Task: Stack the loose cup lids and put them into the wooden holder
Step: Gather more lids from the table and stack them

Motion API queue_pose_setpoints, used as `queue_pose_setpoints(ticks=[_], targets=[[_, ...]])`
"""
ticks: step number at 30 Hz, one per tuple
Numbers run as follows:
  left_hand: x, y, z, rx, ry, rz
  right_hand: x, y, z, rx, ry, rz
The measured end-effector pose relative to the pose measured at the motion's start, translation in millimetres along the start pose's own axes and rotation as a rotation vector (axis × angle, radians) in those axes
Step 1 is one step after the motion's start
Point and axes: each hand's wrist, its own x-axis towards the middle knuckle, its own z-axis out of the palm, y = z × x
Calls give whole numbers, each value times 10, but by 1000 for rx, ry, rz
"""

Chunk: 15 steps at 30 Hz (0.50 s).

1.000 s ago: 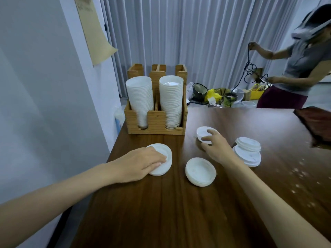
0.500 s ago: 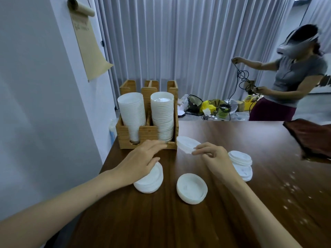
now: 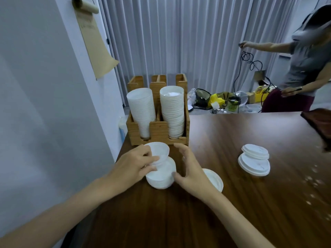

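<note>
Wooden holder at bench far-left corner, wall near on left. Both front compartments full: left white stack and right white stack rise above holder walls; back compartments sit behind them. Strip before holder crowded: left hand pinches single lid over lid pile, right hand spread just beside, flat lid pile partly hidden behind it. Bare wood from there to leaning lid stack, well apart. Dark brown object at far-right edge.
</note>
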Motion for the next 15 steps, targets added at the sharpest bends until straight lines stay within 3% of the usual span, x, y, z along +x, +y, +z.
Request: queue_pose_setpoints(ticks=[3,7,15], targets=[[-80,90,124,-59,-28,-55,-54,37,229,24,-65,39],[-95,197,232,-79,-81,-80,-45,-4,310,-127,-34,-45],[-117,208,290,-62,-93,-100,50,4,230,-175,-52,55]])
